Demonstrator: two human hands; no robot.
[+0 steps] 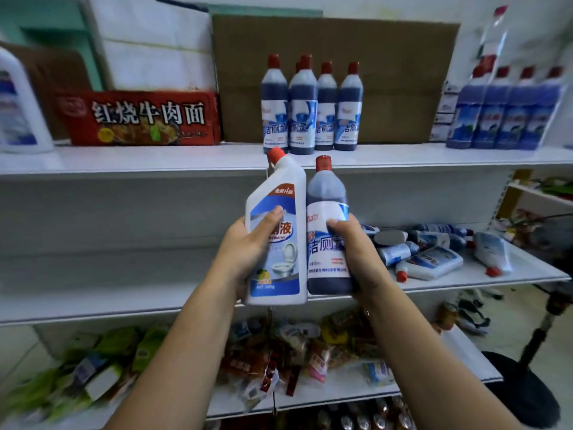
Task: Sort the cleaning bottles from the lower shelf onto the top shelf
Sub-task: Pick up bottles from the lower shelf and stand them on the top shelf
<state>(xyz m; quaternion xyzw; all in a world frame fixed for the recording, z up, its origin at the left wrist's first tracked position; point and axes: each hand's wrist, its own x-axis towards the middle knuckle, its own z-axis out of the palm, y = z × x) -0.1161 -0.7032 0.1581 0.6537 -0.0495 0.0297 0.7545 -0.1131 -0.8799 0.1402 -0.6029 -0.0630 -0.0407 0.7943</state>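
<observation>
Both hands are up in front of the shelving w/ one bottle each, btwn the lower shelf (124,274) and the top shelf (155,159). Left grip (248,243) is wrapped round the white angled-neck toilet-cleaner bottle (279,193): thumb across the front label, fingers behind, bottle tipped so its red cap leans left. Right grip (356,252) is wrapped round the dark-blue toilet-cleaner bottle (325,193), thumb on the label, bottle upright, cap just under the top shelf's front edge. The two bottles touch side by side w/ labels facing the person, prob. held that way to compare types before deciding where each goes. The sorting logic shows up top: a cluster of dark-blue bottles (307,110) w/ red caps stands centre in front of a cardboard sheet (387,72), directly above the held dark one, so that's its likely spot. A wrapped pack of lighter blue bottles (502,113) stands far right. A big white bottle (18,100) at the far left edge may mark where the white one belongs, tho that's a guess. A heap of loose bottles (428,252) lies on its sides on the lower shelf, right of the right grip, so the task looks approx. mid-way. A red noodle carton (142,119) sits on the top shelf, left.
</observation>
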